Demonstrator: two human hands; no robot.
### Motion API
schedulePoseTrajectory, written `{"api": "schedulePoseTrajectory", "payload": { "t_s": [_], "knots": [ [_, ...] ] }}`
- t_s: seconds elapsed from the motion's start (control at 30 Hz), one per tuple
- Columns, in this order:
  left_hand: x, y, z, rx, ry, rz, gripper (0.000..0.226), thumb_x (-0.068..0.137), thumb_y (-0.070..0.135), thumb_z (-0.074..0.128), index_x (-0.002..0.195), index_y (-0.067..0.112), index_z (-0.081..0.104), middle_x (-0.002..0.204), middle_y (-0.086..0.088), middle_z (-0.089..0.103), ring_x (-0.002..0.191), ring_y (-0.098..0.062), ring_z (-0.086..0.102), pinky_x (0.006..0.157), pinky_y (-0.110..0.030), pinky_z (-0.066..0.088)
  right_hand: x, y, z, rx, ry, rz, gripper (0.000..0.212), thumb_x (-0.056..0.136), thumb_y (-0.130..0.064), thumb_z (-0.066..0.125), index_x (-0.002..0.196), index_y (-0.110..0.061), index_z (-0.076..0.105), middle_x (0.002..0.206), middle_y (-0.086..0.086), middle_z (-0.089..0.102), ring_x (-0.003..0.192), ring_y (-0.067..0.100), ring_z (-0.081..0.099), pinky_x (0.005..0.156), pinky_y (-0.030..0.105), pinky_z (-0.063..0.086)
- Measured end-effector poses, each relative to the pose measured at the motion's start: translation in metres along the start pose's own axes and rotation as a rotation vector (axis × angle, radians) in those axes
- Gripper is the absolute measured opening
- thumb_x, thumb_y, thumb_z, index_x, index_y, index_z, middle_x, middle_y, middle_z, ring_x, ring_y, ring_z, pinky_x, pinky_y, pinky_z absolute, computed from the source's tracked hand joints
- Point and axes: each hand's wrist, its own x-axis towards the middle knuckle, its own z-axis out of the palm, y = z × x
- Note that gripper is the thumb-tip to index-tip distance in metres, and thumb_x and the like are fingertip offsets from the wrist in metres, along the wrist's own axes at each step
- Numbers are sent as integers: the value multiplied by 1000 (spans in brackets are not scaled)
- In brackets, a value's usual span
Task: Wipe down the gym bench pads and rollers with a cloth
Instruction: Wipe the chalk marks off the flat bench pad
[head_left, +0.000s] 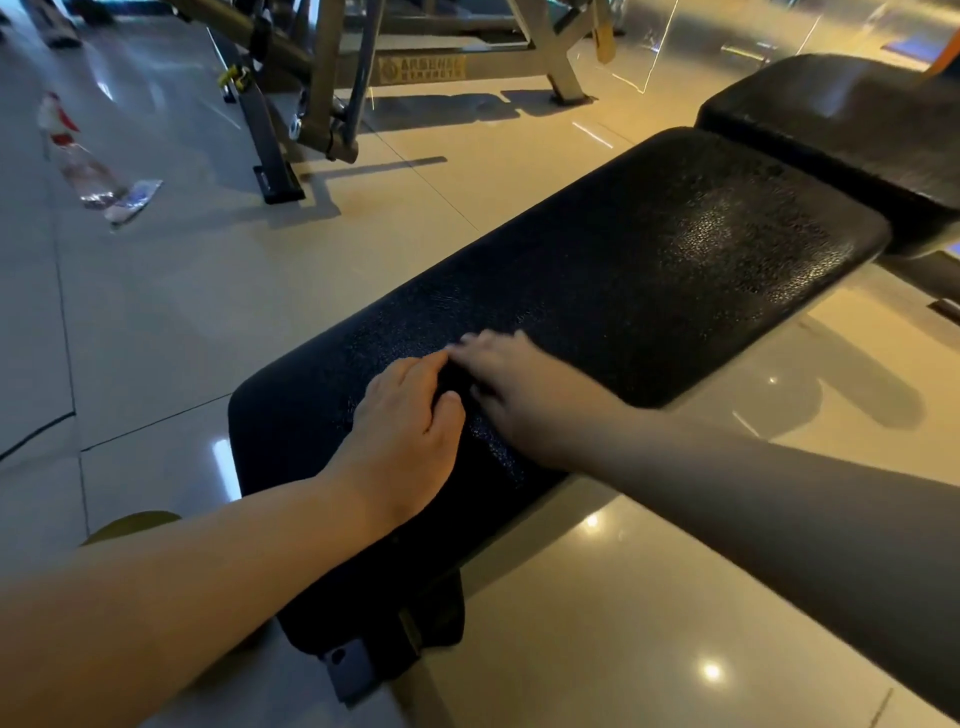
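A long black textured bench pad runs from near me up to the right, with a second black pad beyond it. Both my hands rest on the near half of the long pad. My left hand lies palm down, with thumb and fingers curled around a dark patch that I cannot tell apart from the pad. My right hand lies flat beside it, fingers spread and blurred by motion. No cloth stands out clearly. Dark material hangs below the pad's near end.
Glossy tiled floor surrounds the bench. A grey machine frame stands at the back, its foot near the bench's left side. A plastic bottle lies on the floor at far left. A yellow rounded object sits under my left forearm.
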Motion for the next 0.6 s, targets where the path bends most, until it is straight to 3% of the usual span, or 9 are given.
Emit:
{"api": "schedulePoseTrajectory", "payload": {
  "t_s": [0.07,0.13,0.23,0.33,0.4,0.43,0.5,0.57,0.6],
  "knots": [
    [-1,-4,0,-95,-39,-44,41,102,35,38,142,28,41,127,-1,47,108,-12,50,94,-35,44,-10,2,-1,-70,-7,-73,56,102,-18,42,155,-26,25,161,-2,27,151,19,15,124,46,3],
    [-3,-4,2,-197,-73,-67,41,103,36,37,143,28,39,126,-3,46,89,-11,56,78,-30,48,-8,10,-12,-147,118,17,55,103,-21,41,155,-25,24,160,-3,28,151,15,13,122,43,-5],
    [-2,-1,4,-260,-41,-113,46,104,37,36,149,29,33,133,2,41,95,-8,58,86,-31,51,-6,-3,-14,-17,206,190,54,105,-23,38,156,-19,21,162,2,23,152,19,6,120,38,-7],
    [1,4,1,-443,-50,-141,44,91,52,36,118,26,59,122,-18,54,99,-30,59,90,-57,51,-12,-38,1,341,-50,193,64,107,-26,35,157,-24,-4,165,0,5,151,20,-7,120,41,-5],
    [1,3,3,-570,-34,-214,44,86,62,35,104,32,62,117,-24,53,103,-37,57,90,-66,49,-15,-51,-4,705,-216,195,72,105,-24,40,155,-33,-11,162,-8,10,149,14,1,121,35,11],
    [-1,4,5,-559,-23,-244,43,84,67,34,110,44,59,124,-21,49,109,-35,55,94,-63,48,-15,-49,-9,790,-242,179,73,102,-22,44,157,-33,-3,159,-12,17,146,9,12,115,27,20],
    [-1,-1,13,-330,-25,-214,55,86,71,31,140,57,28,139,-2,30,123,-25,39,105,-52,41,-14,-35,-14,718,-151,126,64,97,-18,47,156,-28,23,159,-11,26,143,4,24,115,25,23],
    [0,-3,18,42,-9,-120,72,95,64,35,152,45,-5,139,9,15,126,-18,25,111,-44,33,-16,-17,-9,398,68,94,59,96,-11,46,153,-24,33,158,-4,33,144,6,26,121,30,18],
    [0,-3,19,175,18,-40,74,99,57,36,154,39,-11,139,9,12,125,-17,22,112,-43,30,-16,-9,-4,222,150,67,59,97,-9,45,153,-20,32,159,-1,32,146,8,24,122,28,12]
  ]
}}
